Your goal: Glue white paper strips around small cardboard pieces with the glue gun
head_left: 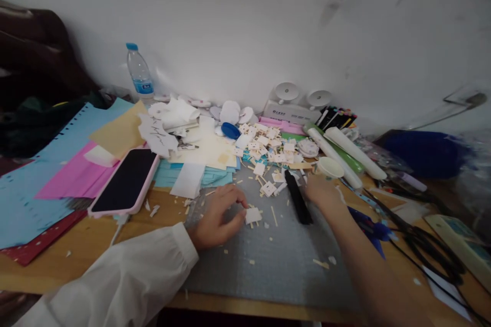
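Just beside right hand [322,192], paper cup [330,167], contents unclear

On the table [88,245] we count one water bottle [140,74], one phone [126,181], one blue lid [230,131], one paper cup [330,167], one black cutter [298,196], one pair of scissors [433,245], two white rolls [355,152], and small paper cutouts [253,214] beyond numbering.

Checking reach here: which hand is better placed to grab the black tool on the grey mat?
Right. The right hand lies just beside the black tool, while the left hand is farther off, touching a small paper cutout.
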`<move>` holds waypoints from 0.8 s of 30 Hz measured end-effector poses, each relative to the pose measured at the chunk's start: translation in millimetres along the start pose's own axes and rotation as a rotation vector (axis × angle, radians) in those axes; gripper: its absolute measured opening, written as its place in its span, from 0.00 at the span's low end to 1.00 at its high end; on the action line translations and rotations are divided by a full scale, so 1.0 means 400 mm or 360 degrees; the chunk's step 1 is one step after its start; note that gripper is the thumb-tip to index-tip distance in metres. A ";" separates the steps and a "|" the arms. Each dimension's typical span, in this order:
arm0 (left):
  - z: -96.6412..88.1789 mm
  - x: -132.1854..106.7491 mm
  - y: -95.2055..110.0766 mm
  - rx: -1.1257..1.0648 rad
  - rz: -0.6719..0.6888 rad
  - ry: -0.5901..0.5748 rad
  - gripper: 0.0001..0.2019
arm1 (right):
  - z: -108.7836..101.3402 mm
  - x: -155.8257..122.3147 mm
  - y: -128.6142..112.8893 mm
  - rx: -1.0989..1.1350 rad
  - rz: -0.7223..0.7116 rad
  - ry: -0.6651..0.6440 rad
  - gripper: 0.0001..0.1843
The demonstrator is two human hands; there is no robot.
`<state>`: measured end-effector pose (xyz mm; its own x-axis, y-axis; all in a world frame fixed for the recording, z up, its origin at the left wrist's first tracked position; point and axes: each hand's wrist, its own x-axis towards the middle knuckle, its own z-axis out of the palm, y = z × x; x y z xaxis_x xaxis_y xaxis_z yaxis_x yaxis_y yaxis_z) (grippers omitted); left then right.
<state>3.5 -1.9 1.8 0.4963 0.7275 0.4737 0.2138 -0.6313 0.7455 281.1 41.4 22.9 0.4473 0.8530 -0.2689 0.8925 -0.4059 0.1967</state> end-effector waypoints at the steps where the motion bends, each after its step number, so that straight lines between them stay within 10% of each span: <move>1: 0.000 0.000 0.000 -0.0004 0.0005 -0.0003 0.04 | -0.001 -0.005 -0.001 -0.0012 0.0013 -0.0018 0.14; 10: -0.007 0.007 0.009 0.0019 0.0018 -0.0024 0.05 | -0.014 -0.006 0.000 -0.0020 -0.0021 -0.0112 0.14; 19: -0.003 0.005 0.006 0.0039 0.0040 -0.0033 0.04 | -0.104 -0.146 0.014 0.0121 -0.0183 0.0394 0.10; 22: 0.001 0.000 0.005 0.0111 0.0006 -0.0036 0.05 | -0.102 -0.200 -0.003 0.0717 -0.0584 0.0518 0.03; 24: 0.005 -0.001 0.007 0.0178 -0.0019 -0.0048 0.10 | -0.078 -0.228 -0.022 0.1355 -0.0955 0.0251 0.04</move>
<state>5.5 -4.7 2.8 0.5177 0.7277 0.4498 0.3114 -0.6500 0.6932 230.4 -22.7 75.0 -0.0397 0.9986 0.0346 0.7391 0.0527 -0.6715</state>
